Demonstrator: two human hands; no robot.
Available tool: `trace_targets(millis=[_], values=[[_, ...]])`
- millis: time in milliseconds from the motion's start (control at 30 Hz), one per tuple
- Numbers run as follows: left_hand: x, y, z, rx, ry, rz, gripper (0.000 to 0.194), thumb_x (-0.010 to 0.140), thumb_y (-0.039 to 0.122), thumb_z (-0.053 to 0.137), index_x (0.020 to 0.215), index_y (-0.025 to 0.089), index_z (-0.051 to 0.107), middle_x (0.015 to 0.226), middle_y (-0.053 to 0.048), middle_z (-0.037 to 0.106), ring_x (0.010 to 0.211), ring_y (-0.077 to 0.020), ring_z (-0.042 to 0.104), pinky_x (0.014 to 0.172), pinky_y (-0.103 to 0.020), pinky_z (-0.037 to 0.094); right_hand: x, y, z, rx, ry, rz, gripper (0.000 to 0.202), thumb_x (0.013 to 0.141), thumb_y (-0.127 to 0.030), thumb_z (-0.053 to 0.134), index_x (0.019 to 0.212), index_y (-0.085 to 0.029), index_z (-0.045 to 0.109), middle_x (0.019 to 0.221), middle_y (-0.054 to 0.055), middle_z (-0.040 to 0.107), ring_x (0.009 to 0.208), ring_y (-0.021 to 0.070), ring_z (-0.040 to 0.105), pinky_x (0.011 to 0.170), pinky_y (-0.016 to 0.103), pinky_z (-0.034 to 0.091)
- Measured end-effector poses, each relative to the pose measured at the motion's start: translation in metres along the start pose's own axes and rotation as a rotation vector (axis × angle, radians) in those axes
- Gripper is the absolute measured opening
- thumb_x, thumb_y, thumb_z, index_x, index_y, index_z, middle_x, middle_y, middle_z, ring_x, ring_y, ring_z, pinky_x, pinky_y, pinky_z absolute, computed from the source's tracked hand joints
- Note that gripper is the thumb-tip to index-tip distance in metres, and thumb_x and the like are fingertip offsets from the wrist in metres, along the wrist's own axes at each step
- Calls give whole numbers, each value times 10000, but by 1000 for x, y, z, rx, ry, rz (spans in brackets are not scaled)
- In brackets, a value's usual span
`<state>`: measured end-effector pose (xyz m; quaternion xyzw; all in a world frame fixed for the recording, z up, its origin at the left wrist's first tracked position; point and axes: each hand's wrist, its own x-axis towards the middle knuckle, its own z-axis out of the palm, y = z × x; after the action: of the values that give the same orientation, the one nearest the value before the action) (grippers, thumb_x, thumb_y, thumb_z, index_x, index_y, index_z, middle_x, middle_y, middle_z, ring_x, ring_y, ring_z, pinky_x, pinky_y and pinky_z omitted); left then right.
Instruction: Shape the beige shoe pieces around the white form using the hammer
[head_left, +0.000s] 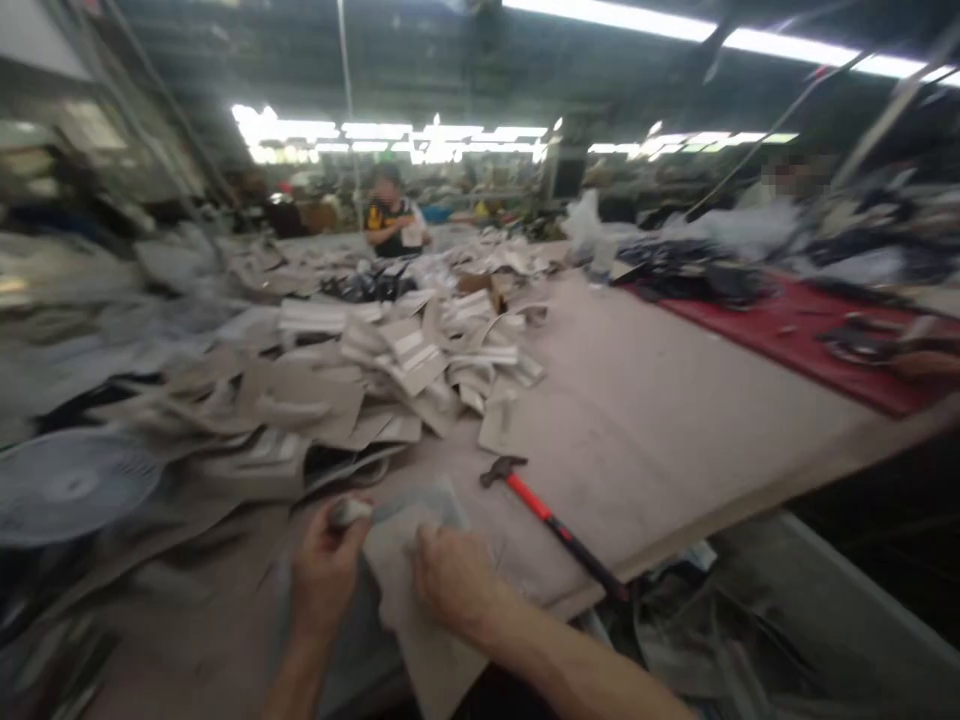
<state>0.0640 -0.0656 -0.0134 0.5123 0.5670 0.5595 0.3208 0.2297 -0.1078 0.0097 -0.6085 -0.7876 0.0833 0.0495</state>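
My left hand (324, 570) is closed around a small pale, rounded piece (351, 512), too blurred to name, which pokes out between thumb and fingers. My right hand (457, 575) pinches a flat beige piece of material (401, 580), perhaps fabric or leather, that hangs past the table's front edge. Beneath both hands lies a greyish flat sheet (435, 495). To the right of my right hand a claw hammer (547, 520) with a red and black handle rests on the table (615, 400), its head pointing away from me.
A large heap of beige cut pieces (405, 350) covers the left and far side. A clear round reel (71, 485) sits at the left. Dark items lie on a red board (795, 335) at the right. A person (394, 220) works across the table; another person's hand (930, 362) shows at far right.
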Motion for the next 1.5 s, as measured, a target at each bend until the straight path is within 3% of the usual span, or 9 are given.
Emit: trace_targets(millis=[100, 467, 733, 833, 967, 1100, 1200, 1333, 1500], values=[[-18, -17, -20, -85, -5, -176, 392, 730, 416, 756, 1010, 149, 694, 904, -60, 724, 779, -167, 659, 680, -238, 524, -5, -17, 22, 86, -97, 37, 289, 1008, -308, 364, 1069, -164, 608, 916, 101, 697, 781, 227, 706, 654, 344, 536], [-7, -51, 26, -272, -155, -220, 417, 727, 376, 758, 1060, 155, 639, 1021, -100, 745, 867, -192, 692, 770, -281, 541, 0, -19, 30, 174, -108, 128, 347, 1020, -404, 331, 1063, -178, 591, 933, 110, 726, 829, 244, 716, 672, 326, 471], [-11, -67, 30, -159, -194, -175, 365, 796, 422, 695, 1038, 152, 653, 968, -72, 743, 828, -171, 672, 763, -260, 521, -12, -7, 29, 362, -109, 51, 412, 1001, -501, 367, 1217, -195, 539, 1070, 97, 692, 917, 228, 677, 747, 320, 450], [-12, -70, 29, -148, -199, -172, 348, 821, 437, 680, 1024, 154, 667, 962, -69, 738, 831, -173, 670, 768, -260, 517, -23, 20, 25, 362, -21, 66, 444, 993, -500, 390, 1303, -203, 504, 1146, 101, 640, 930, 216, 647, 756, 315, 450], [-12, -70, 30, -125, -200, -141, 302, 840, 398, 670, 1025, 160, 679, 984, -69, 737, 872, -177, 665, 814, -266, 501, -33, 82, 26, 116, 115, 227, 357, 979, -389, 444, 1202, -138, 566, 1139, 150, 602, 1018, 256, 592, 841, 347, 442], [-12, -66, 30, -53, -201, -116, 261, 848, 364, 653, 1020, 172, 688, 981, -55, 734, 871, -174, 655, 818, -263, 485, -40, 140, 34, -125, 24, 334, 278, 940, -341, 520, 1092, -118, 588, 1034, 152, 599, 940, 270, 589, 768, 346, 415], [-12, -63, 31, -26, -184, -117, 251, 839, 360, 647, 999, 172, 694, 940, -49, 732, 838, -174, 654, 796, -262, 486, -41, 162, 38, -134, -34, 343, 212, 954, -300, 475, 1027, -130, 577, 968, 138, 599, 884, 249, 588, 728, 332, 382], [-14, -65, 34, -10, -162, -114, 255, 835, 360, 654, 1009, 176, 686, 946, -53, 733, 842, -182, 663, 794, -269, 494, -33, 162, 30, 245, -159, 466, 86, 898, -229, 478, 911, -163, 532, 828, 61, 576, 740, 178, 546, 662, 302, 350], [-21, -64, 37, 120, -161, 16, 230, 835, 304, 636, 1033, 192, 674, 991, -60, 743, 911, -211, 684, 846, -302, 503, -25, 131, 9, 1307, -422, 692, 64, 849, -244, 438, 815, -225, 386, 654, -74, 377, 478, 82, 329, 493, 241, 338]])
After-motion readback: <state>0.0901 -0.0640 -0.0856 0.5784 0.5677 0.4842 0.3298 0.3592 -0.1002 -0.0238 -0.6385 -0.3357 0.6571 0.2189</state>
